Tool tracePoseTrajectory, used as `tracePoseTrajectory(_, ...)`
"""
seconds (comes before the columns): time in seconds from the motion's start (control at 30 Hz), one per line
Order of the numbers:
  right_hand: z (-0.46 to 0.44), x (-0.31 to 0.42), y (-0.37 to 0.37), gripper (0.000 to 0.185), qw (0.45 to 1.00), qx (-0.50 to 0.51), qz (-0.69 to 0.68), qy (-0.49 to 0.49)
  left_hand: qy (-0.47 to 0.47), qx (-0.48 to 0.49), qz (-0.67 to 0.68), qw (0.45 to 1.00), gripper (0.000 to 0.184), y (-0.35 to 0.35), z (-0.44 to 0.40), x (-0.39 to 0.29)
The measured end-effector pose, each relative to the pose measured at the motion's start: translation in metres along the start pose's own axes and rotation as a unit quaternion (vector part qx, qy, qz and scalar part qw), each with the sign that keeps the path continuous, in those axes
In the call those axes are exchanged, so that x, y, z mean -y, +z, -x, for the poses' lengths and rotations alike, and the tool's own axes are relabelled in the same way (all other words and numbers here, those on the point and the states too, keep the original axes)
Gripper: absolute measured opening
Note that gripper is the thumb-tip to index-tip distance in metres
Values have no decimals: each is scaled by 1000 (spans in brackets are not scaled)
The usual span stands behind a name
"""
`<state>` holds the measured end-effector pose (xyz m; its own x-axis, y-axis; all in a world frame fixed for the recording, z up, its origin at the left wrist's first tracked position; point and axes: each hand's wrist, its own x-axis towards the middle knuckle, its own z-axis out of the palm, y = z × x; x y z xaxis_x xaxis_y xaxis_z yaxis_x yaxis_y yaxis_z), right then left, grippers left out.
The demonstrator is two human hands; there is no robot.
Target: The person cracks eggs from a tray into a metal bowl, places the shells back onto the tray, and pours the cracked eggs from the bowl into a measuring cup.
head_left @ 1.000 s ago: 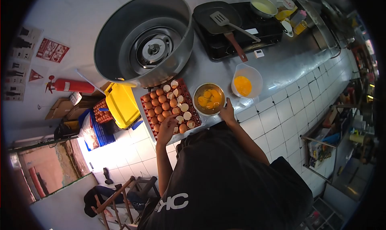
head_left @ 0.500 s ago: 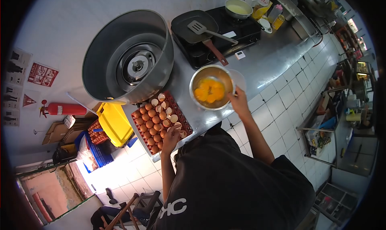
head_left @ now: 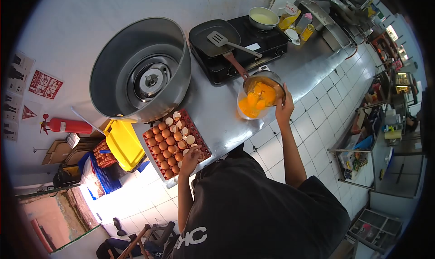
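My right hand [head_left: 285, 106] grips the rim of a steel bowl [head_left: 282, 88], which is tipped to the left. Raw eggs with orange yolks [head_left: 261, 96] slide from it into a translucent container [head_left: 254, 117] on the steel counter, partly hidden under the bowl. At the near right corner of a red egg tray [head_left: 203, 146], my left hand [head_left: 190, 161] rests with fingers a little apart, beside cracked eggshells [head_left: 190, 140]. Whole brown eggs [head_left: 161, 146] fill the tray's left part.
A large grey metal drum [head_left: 105, 78] stands behind the tray. A square pan [head_left: 209, 35] with a spatula [head_left: 235, 45] lies on the black stove [head_left: 276, 50], its handle reaching toward the bowl. A white bowl [head_left: 263, 18] sits farther back. Left is a yellow lid [head_left: 124, 143].
My right hand has lifted and tipped the steel bowl, moving it right over the container, and eggs now run out. My left hand has stayed by the shells on the tray.
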<state>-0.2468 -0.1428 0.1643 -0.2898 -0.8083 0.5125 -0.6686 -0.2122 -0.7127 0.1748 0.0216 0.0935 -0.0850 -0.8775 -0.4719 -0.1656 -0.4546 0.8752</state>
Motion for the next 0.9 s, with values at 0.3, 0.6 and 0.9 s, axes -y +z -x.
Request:
tracePoseTrajectory(0.3,14,-21,10,46,975,-45,39,-216,-9,20,32,999,30,11,-8,-9)
tracePoseTrajectory(0.6,-65,24,-50,49,945,-119,-66,-296,4,37,7,999,33,10,-22,-13)
tracePoseTrajectory(0.9,-104,64,-95,72,912,-235,-2,-337,31,47,20,998,33,14,-33,4)
